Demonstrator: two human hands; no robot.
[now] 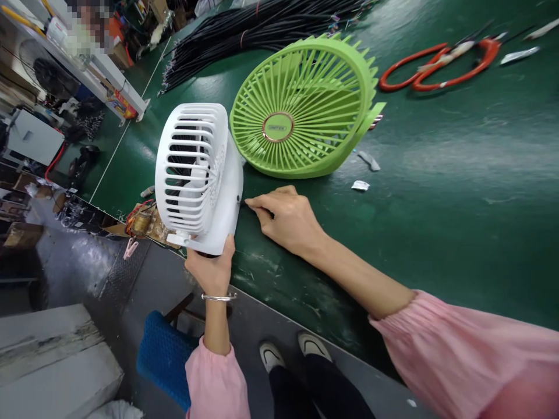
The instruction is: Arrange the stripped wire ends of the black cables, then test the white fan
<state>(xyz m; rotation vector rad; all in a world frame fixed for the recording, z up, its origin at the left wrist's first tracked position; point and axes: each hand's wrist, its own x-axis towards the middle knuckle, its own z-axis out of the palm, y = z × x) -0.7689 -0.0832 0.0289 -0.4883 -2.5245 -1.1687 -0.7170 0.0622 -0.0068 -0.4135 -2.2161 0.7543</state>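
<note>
A small white desk fan [197, 174] stands upright at the near edge of the green table [458, 198]. My left hand [212, 269] grips the base of this fan from below. My right hand [286, 218] rests on the table just right of the fan, its fingers pinched together at the fan's side, touching a small dark thing there that I cannot make out. A green fan [305, 105] lies tilted on the table just behind my right hand.
A bundle of black cables [262, 26] lies at the far side. Red-handled scissors and a red loop [437, 64] sit at the far right. Small scraps [360, 185] lie near the green fan. A blue stool [163, 355] is below the table edge. Another person is far left.
</note>
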